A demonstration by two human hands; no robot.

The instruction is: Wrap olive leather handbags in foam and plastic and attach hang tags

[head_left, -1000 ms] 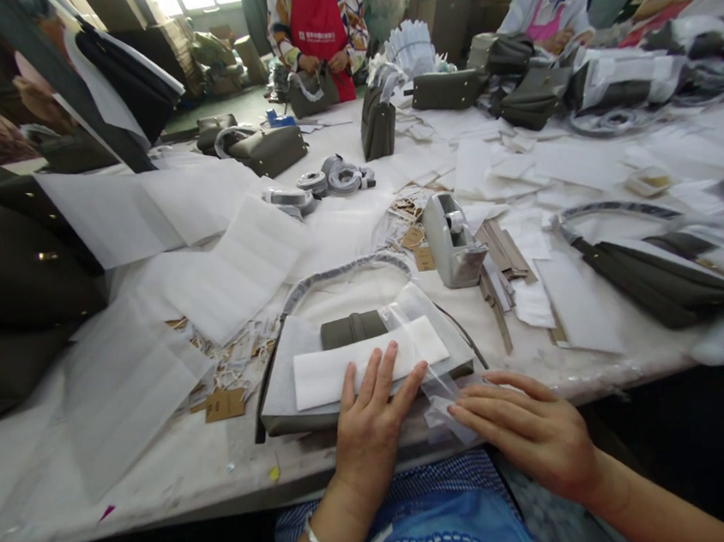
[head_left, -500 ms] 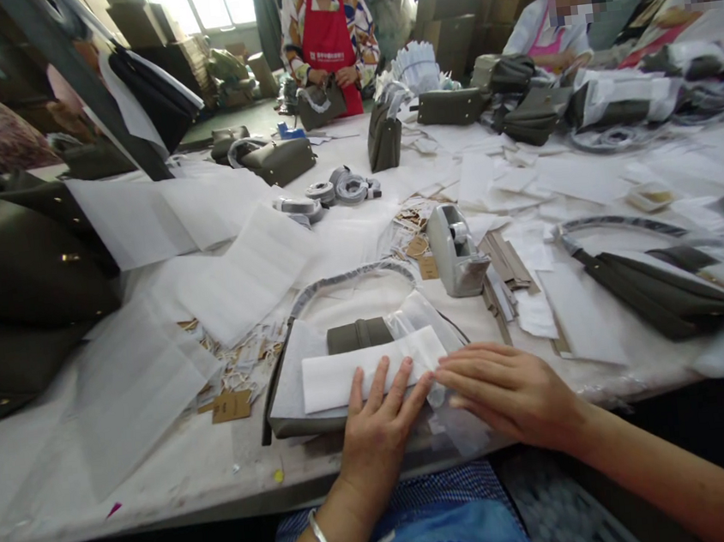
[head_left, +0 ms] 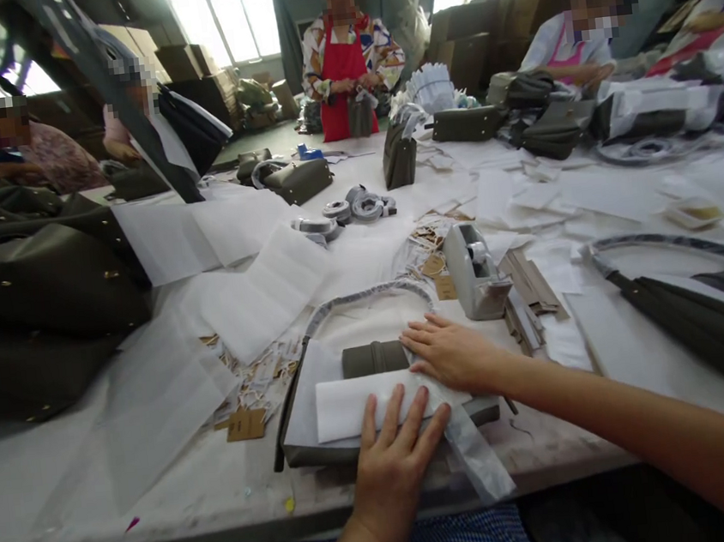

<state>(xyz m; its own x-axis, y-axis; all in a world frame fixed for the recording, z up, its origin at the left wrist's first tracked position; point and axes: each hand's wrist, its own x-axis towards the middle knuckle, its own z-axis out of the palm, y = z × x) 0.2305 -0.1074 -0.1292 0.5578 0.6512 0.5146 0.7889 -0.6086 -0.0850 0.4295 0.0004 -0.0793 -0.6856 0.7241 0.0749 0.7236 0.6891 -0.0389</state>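
Observation:
In front of me a dark olive handbag (head_left: 329, 454) lies flat, its wrapped handle (head_left: 364, 292) arching away from me. My left hand (head_left: 397, 448) presses flat on a folded white foam sheet (head_left: 343, 406) on the bag, fingers spread. Beyond that sheet the olive flap strap (head_left: 375, 358) shows. My right hand (head_left: 452, 352) rests with fingers stretched out at the right end of the strap, over the bag's upper right part. A strip of clear plastic (head_left: 482, 457) hangs from the sheet's right side toward the table edge.
A grey tape dispenser (head_left: 476, 280) stands behind my right hand. Brown tags (head_left: 245, 424) with strings lie left of the bag. White foam sheets (head_left: 266, 285) spread behind them. A stack of olive bags (head_left: 44, 322) is at left, another bag (head_left: 683, 315) at right. Co-workers stand across the table.
My right hand has moved from the near right side of the foam sheet up and away, onto the strap's right end. The clear plastic strip now hangs forward. The view has shifted slightly.

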